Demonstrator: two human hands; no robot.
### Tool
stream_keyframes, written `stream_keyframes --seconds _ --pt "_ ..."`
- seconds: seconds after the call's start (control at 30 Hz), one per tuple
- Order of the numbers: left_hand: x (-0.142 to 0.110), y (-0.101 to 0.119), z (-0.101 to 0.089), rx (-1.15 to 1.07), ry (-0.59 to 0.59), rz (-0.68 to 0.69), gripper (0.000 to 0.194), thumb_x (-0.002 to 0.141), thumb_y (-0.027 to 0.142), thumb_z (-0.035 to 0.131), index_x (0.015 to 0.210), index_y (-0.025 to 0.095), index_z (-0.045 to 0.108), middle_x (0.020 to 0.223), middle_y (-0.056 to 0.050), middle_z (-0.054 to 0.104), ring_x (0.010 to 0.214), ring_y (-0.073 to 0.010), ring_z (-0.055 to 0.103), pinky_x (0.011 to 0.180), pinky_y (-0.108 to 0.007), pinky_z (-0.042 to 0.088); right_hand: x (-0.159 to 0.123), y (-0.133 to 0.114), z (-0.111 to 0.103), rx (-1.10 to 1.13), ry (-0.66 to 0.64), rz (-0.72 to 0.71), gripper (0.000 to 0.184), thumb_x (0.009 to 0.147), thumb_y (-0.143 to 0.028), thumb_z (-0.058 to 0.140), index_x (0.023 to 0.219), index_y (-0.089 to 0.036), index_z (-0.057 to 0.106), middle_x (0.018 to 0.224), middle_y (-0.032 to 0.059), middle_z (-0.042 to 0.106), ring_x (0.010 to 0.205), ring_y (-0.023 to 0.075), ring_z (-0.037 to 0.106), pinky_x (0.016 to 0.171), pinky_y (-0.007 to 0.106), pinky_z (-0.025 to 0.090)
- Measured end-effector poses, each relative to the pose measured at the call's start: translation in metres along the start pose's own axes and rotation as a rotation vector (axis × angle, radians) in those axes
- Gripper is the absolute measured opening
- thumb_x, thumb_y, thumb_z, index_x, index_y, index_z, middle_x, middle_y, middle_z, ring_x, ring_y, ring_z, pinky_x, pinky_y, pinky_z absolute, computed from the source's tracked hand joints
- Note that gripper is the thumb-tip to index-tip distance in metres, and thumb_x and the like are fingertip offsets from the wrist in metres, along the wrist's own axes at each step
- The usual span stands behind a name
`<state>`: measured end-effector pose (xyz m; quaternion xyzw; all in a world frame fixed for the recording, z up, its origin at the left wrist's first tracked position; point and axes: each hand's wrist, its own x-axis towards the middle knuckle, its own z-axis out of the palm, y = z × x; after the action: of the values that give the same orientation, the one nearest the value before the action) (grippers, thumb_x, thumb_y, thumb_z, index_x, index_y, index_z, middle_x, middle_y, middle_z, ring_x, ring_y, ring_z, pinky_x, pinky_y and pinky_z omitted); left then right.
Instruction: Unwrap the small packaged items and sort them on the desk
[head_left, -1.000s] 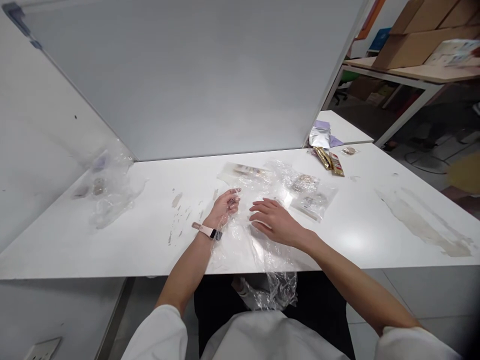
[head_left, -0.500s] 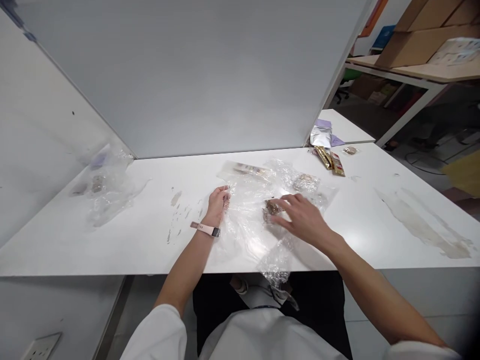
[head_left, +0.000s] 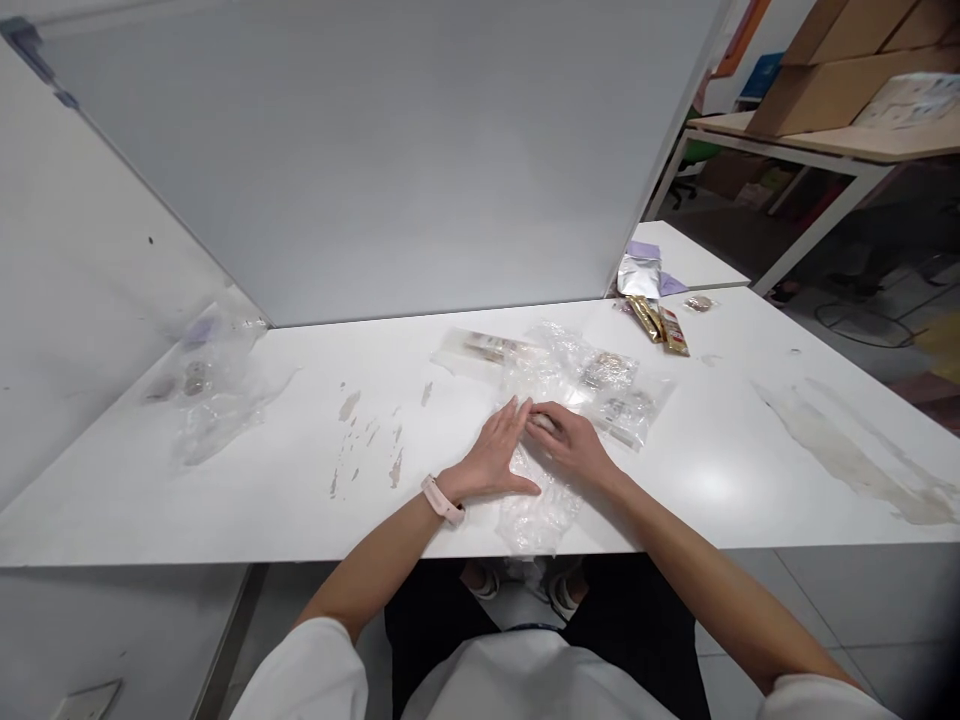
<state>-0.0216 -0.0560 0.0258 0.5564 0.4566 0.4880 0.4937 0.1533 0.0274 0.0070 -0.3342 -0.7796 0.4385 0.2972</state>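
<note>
My left hand (head_left: 493,455) lies flat with its fingers stretched and its thumb apart, on a crumpled clear plastic bag (head_left: 538,518) at the middle of the white table. Against its fingertips, my right hand (head_left: 576,445) has its fingers curled round a bunched part of that bag. The small brown item in the bag is hidden under the hands. Just beyond, a clear packet with a brown round content (head_left: 609,371) rests in more plastic. A flat clear sleeve with printing (head_left: 487,347) lies to the left of it.
Gold sachets (head_left: 646,318) and a silver pouch (head_left: 640,272) lie at the back right, with a small round packet (head_left: 699,303) beside them. Another clear plastic bag (head_left: 225,405) lies at the left wall. A grey panel (head_left: 420,160) stands along the back edge.
My left hand has moved right and laid itself flat over the bag. My right hand has closed on the bunched plastic. The spread-out bag is now gathered inward.
</note>
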Motion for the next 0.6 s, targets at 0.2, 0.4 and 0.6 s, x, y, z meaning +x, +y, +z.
stream_keyframes --seconds 0.2,0.4,0.6 --pt "0.007 -0.016 0.008 0.336 0.083 0.051 0.075 0.076 0.009 0.068 0.146 0.03 0.05 0.119 -0.008 0.064 0.118 -0.0299 0.054 0.101 -0.037 0.04 -0.001 -0.006 -0.022 0.696 -0.15 0.391 0.041 0.081 -0.052 0.073 0.108 -0.023 0.066 0.096 0.0039 0.069 0.089 0.0188 0.066 0.08 0.035 0.057" --pt "0.01 -0.017 -0.001 0.403 0.155 0.061 0.053 0.078 0.002 0.043 0.113 0.027 0.075 0.075 -0.003 0.061 0.07 -0.0187 0.055 0.073 -0.028 0.044 0.003 -0.001 -0.089 0.619 -0.109 0.413 0.045 0.075 -0.051 0.078 0.107 -0.022 0.068 0.099 0.0088 0.072 0.081 0.0206 0.068 0.061 0.032 0.059" --pt "-0.011 0.041 -0.097 0.568 0.975 0.351 0.029 0.063 -0.002 0.041 0.059 0.02 0.061 0.077 -0.003 0.06 0.085 -0.0198 0.058 0.085 -0.031 0.045 0.051 0.042 -0.165 0.362 0.674 0.114 0.035 0.083 -0.037 0.071 0.11 -0.017 0.064 0.111 0.0138 0.068 0.093 0.0197 0.067 0.078 0.037 0.054"
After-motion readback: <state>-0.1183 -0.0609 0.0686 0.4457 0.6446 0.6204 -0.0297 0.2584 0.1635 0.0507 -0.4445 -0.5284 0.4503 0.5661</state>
